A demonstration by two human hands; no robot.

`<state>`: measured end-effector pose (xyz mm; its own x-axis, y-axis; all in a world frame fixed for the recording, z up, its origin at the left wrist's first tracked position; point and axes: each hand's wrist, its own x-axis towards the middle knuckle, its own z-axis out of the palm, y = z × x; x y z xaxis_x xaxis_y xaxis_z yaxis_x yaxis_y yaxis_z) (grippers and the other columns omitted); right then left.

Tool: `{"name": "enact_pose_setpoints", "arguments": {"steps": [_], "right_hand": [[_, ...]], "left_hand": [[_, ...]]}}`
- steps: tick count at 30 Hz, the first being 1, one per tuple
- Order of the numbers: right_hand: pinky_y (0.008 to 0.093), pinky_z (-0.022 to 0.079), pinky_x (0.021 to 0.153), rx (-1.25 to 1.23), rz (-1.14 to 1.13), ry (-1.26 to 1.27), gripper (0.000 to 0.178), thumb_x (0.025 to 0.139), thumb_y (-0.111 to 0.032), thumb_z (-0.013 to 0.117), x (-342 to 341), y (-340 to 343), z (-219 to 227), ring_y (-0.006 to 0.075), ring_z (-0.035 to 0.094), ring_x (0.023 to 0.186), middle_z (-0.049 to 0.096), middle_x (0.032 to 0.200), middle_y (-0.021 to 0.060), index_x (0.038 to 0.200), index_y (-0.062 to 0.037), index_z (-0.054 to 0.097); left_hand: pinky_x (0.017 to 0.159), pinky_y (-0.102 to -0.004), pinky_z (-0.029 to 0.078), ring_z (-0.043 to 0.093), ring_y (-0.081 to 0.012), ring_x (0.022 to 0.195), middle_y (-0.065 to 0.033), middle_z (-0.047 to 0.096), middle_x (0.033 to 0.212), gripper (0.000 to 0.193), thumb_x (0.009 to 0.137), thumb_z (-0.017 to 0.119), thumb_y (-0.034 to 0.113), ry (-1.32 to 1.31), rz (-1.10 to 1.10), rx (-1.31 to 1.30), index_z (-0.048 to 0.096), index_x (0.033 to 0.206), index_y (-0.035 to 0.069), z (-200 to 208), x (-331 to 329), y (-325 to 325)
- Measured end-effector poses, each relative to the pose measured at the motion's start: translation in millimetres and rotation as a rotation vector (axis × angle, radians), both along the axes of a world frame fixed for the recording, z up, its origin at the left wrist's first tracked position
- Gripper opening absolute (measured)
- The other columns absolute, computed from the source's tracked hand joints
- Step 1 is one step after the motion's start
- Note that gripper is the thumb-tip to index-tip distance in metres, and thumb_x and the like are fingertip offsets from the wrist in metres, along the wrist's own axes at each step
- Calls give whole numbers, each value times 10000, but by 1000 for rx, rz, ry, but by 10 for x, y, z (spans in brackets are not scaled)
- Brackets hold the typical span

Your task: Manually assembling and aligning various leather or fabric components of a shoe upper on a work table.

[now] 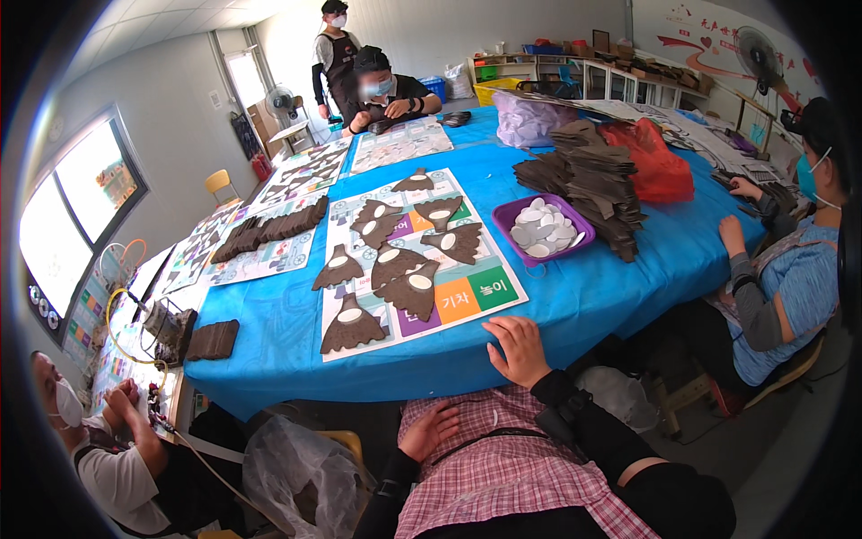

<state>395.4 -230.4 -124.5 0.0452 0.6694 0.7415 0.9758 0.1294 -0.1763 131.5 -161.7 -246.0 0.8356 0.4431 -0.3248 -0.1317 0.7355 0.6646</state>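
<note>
My right hand rests at the table's near edge, fingers stretched out and empty, close to the corner of a printed sheet. My left hand lies on my pink checked apron, fingers loosely apart, holding nothing. Several dark brown fan-shaped pieces with scalloped edges are spread on the sheet, most bearing a white oval. To the right, a purple basket holds many loose white ovals. Behind it, a tall pile of brown pieces leans over the blue tablecloth.
Rows of stacked brown pieces lie left, with a small bundle at the corner. A red bag and a white bag stand beyond the basket. Co-workers sit right, far and lower left. A clear plastic bag hangs below the table.
</note>
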Motion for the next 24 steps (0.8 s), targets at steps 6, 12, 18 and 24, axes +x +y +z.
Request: {"name": "enact_pose_setpoints", "arguments": {"steps": [6,12,18,24], "right_hand": [[400,347,947,5,-6,-1,365,850,-224,554,10,4,5,241,452,1090,501,1168,61,1193,-104,518],[424,345,933,23,44,4,406,802,-217,592,-99,110,-40,279,472,1071,512,1154,90,1181,-94,516],[436,336,931,58,-7,-75,377,823,-197,542,-24,12,-47,291,470,1082,515,1149,104,1176,-69,520],[432,330,939,48,-9,-105,380,839,-209,522,-67,84,-64,290,467,1076,512,1143,109,1186,-54,514]], "left_hand": [[962,-357,439,521,-221,1099,-139,463,1298,509,980,415,310,-23,-7,-12,290,1382,24,3,5,19],[1001,-382,409,487,-244,1163,-156,423,1342,540,980,407,330,8,64,-54,259,1399,22,55,-109,-59],[1039,-405,377,465,-277,1197,-179,386,1376,536,1005,330,310,-94,-51,-10,178,1428,18,-96,34,-3],[1030,-409,389,481,-273,1182,-176,399,1366,531,1003,344,297,-114,2,-36,185,1425,15,-168,-32,-15]]}}
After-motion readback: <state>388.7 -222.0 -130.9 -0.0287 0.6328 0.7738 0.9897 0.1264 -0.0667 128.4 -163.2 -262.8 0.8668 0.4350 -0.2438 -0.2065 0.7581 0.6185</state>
